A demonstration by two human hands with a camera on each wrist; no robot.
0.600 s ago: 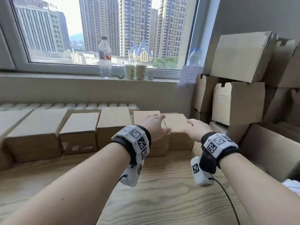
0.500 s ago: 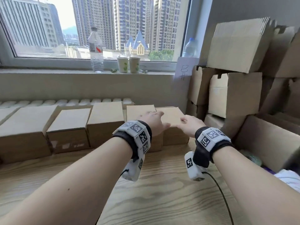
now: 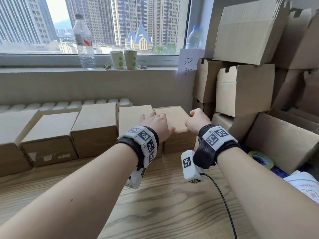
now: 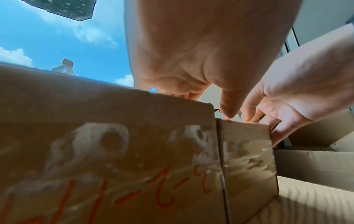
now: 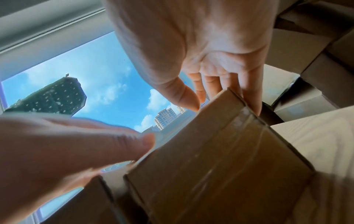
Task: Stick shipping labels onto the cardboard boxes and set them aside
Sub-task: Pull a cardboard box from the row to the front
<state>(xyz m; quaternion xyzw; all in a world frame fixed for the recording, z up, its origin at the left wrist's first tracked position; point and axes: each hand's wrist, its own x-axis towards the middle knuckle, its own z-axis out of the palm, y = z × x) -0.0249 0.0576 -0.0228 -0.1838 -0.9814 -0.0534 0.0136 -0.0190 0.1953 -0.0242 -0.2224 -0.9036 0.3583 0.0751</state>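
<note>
Up close, the right hand's (image 5: 201, 50) fingers (image 5: 250, 94) hang straight and slightly spread down past the far right edge of the end box (image 3: 174, 118), its thumb (image 5: 182, 94) pointing at the box's top near the same corner; whether any fingertip touches the cardboard cannot be told. Nothing is held. The left hand (image 3: 156, 124) lies palm down over the seam between the end box and the next box (image 3: 134, 116), fingers loosely extended and close together, its thumb (image 4: 228, 104) reaching onto the end box's top near edge. It grips nothing either.

Both forearms stretch forward from the near side of the table (image 3: 164, 213), wrists level, each wearing a black band with white tag blocks. A cable (image 3: 222, 200) trails from the right wrist unit.

The end box closes a row of shut boxes (image 3: 51, 135) standing along the table's far edge, left of it. Right of the end box, stacked cartons (image 3: 245, 88) rise against the wall, and a tape roll (image 3: 260, 159) lies by the nearest carton. Behind the row, on the sill, stand a bottle (image 3: 84, 44) and two cups (image 3: 124, 59).
</note>
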